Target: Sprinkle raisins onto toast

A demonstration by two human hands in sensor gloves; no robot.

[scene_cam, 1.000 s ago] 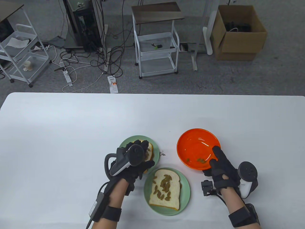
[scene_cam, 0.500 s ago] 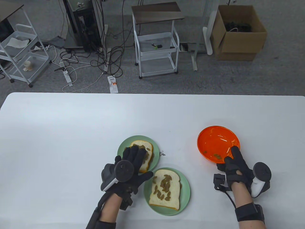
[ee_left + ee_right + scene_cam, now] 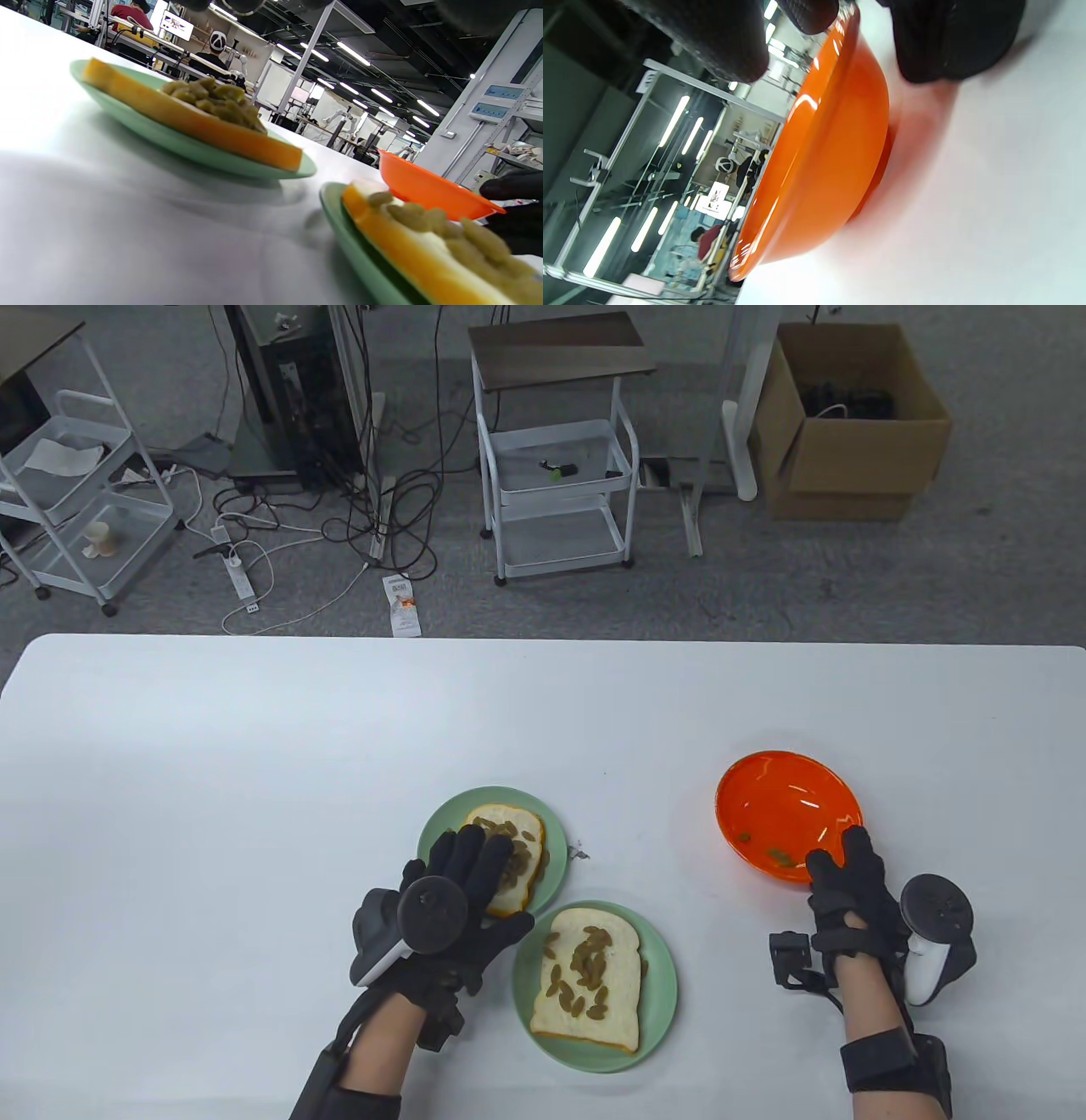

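Observation:
Two slices of toast topped with raisins lie on green plates. The far toast [image 3: 522,827] is on the far plate [image 3: 441,823], partly hidden by my left hand [image 3: 471,861], whose fingers lie spread flat over it. The near toast [image 3: 590,980] with raisins [image 3: 585,967] is on the near plate [image 3: 662,984]. Both slices also show in the left wrist view, the far toast [image 3: 191,118] and the near toast [image 3: 424,250]. My right hand [image 3: 840,869] grips the near rim of the orange bowl [image 3: 785,806], which holds a few raisins [image 3: 776,857]. In the right wrist view the fingers [image 3: 925,38] pinch the bowl's rim [image 3: 818,140].
The white table [image 3: 254,780] extends far left and back. A few crumbs [image 3: 579,853] lie between the far plate and the bowl. Beyond the table are carts, cables and a cardboard box [image 3: 848,424] on the floor.
My right hand has carried the orange bowl to the right, away from the plates. My left hand has turned palm down and flattened over the far toast, drawing slightly back.

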